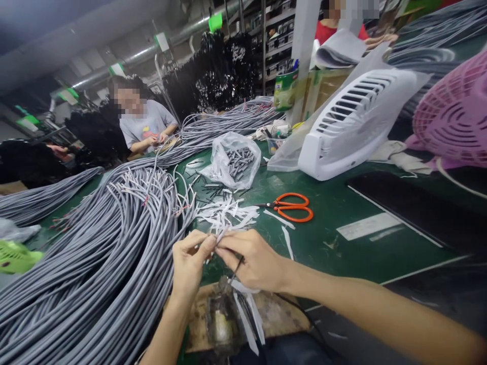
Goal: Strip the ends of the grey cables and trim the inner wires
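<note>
Left hand (pixel 192 259): grip closed, with thumb and fingertips pinched on a small pale piece (pixel 217 240). It meets the other hand low in the middle of the view.
Right hand (pixel 251 261): grip closed on the same small pale piece from the other side, fingertips touching those of the left hand. A thin black wire (pixel 238 264) hangs down from under its fingers.
Small pale piece: held between both hands just above the green surface (pixel 342 203). It is too small to tell whether it is a wire or a strip.
White paper-like strips (pixel 228 213): a loose heap on the surface just beyond the hands.
Grey cable bundle (pixel 106 243): a thick sweep of long grey cables lying to the left, with their stripped ends near the heap.
Orange-handled scissors (pixel 292 207): lying flat to the right of the heap, apart from both hands.
Clear plastic bag of small dark sleeves (pixel 234 161): farther back, behind the heap.
Worn wooden block (pixel 274 314): under the hands at the near edge, with more white strips draped over it.
White fan (pixel 353 121): on the surface at the right rear, with a pink fan (pixel 452 111) beside it.
Person in a grey shirt (pixel 146 126): seated at the far left end, hands on cables.
</note>
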The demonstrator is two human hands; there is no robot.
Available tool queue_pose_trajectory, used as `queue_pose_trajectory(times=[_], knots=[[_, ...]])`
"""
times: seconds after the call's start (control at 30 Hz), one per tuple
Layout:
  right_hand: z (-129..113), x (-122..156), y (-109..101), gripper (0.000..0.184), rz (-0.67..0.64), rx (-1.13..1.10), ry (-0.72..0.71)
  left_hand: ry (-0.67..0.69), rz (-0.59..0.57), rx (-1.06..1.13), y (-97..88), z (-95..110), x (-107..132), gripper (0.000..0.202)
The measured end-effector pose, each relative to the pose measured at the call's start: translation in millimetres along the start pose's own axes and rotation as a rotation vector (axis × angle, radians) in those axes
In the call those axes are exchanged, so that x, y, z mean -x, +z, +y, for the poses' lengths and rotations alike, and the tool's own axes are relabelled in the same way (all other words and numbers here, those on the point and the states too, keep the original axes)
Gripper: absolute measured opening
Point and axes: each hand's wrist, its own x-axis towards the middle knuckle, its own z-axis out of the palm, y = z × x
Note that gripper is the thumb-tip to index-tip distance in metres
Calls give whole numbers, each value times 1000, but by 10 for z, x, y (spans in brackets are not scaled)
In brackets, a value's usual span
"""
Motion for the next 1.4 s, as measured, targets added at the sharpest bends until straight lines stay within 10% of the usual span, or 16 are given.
queue_pose_trajectory(times=[0.57, 0.73, 0.9, 1.13, 1.3, 1.4], knots=[[-40, -49, -54, 22, -146, -182, 192, -198, 407, 290, -27, 16, -169, 42], [-17, -79, -80, 20, -74, -195, 329, -289, -67, 65, -132, 65, -86, 34], [-9, -53, -43, 22, -96, -181, 106, -58, 69, -136, -97, 43, -22, 18], [-201, 95, 15, 18, -425, -358, -225, -149, 203, 13, -94, 14, -86, 38], [-170, 7, -60, 17, 130, -252, 115, -192, -49, 148, -105, 48, -35, 48], [-105, -34, -86, 19, 220, -226, 281, -166, -123, 129, -81, 23, 18, 48]])
